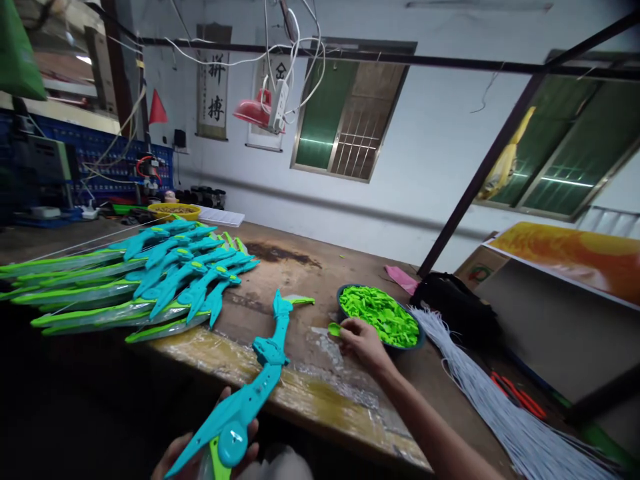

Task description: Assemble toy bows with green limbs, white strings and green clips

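Both hands work: left hand [200, 460] fingers grip the teal toy sword [260, 373], outstretched right hand [363, 340] fingers pinch a green piece [334, 329].

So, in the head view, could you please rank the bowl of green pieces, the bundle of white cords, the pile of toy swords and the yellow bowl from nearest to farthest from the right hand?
1. Bowl of green pieces: just beyond the right hand.
2. Bundle of white cords: to its right.
3. Pile of toy swords: far left on the bench.
4. Yellow bowl: back left, behind the pile.
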{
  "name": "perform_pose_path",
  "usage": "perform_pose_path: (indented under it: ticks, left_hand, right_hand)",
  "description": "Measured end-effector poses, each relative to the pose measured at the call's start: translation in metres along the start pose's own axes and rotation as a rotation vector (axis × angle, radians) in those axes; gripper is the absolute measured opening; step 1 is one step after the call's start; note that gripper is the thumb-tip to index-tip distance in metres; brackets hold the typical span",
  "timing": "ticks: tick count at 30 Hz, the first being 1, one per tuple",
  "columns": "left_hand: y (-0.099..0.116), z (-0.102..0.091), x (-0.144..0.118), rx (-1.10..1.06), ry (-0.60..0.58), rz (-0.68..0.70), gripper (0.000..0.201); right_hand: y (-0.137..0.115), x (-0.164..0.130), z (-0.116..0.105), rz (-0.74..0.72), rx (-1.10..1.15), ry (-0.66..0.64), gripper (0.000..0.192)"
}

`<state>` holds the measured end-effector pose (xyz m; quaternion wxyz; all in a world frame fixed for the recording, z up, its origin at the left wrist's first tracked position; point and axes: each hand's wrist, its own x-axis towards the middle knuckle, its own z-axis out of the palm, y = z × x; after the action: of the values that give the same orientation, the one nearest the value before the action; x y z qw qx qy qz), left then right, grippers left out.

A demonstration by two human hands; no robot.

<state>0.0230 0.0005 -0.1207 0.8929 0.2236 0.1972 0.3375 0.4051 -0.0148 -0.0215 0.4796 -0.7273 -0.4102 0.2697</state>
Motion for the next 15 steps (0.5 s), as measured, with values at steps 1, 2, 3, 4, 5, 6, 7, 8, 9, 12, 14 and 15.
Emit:
perform_pose_path:
  ticks: [1, 2, 3, 4, 5, 6, 7, 8, 9, 12, 14, 15]
  left_hand:
    - [-0.002, 0.002, 0.002, -0.019, 0.002, -0.015, 0.044]
    - [-0.004, 0.005, 0.006, -0.036, 0.012, -0.036, 0.042]
    - [-0.006, 0.009, 0.011, -0.037, 0.032, -0.070, 0.040]
    - [-0.006, 0.014, 0.017, -0.020, 0.054, -0.115, 0.038]
    - [-0.007, 0.018, 0.025, 0.011, 0.077, -0.166, 0.036]
    - [-0.006, 0.021, 0.033, 0.054, 0.095, -0.215, 0.036]
    - [-0.006, 0.024, 0.042, 0.105, 0.104, -0.257, 0.039]
    - [-0.005, 0.025, 0.051, 0.156, 0.101, -0.296, 0.045]
    - [-0.004, 0.026, 0.059, 0.201, 0.090, -0.330, 0.054]
    - [-0.001, 0.026, 0.071, 0.309, 0.061, -0.373, 0.070]
    - [0.002, 0.029, 0.071, 0.335, 0.046, -0.342, 0.057]
    - [0.004, 0.032, 0.069, 0.336, 0.041, -0.317, 0.049]
  right_hand:
    - [-0.003, -0.009, 0.020, 0.006, 0.064, -0.068, 0.016]
    - [-0.005, -0.017, 0.039, 0.014, 0.123, -0.126, 0.016]
    - [-0.006, -0.025, 0.057, 0.024, 0.176, -0.174, 0.016]
    - [-0.006, -0.031, 0.073, 0.033, 0.224, -0.211, 0.016]
    - [-0.005, -0.037, 0.088, 0.043, 0.266, -0.237, 0.016]
    - [-0.004, -0.042, 0.101, 0.051, 0.302, -0.251, 0.016]
    - [-0.003, -0.046, 0.112, 0.057, 0.333, -0.256, 0.016]
    - [-0.001, -0.049, 0.121, 0.063, 0.358, -0.254, 0.016]
    - [0.001, -0.052, 0.129, 0.069, 0.377, -0.250, 0.016]
    - [0.007, -0.056, 0.146, 0.092, 0.393, -0.232, 0.017]
    - [0.010, -0.058, 0.153, 0.099, 0.382, -0.220, 0.020]
    - [0.011, -0.059, 0.154, 0.096, 0.374, -0.217, 0.021]
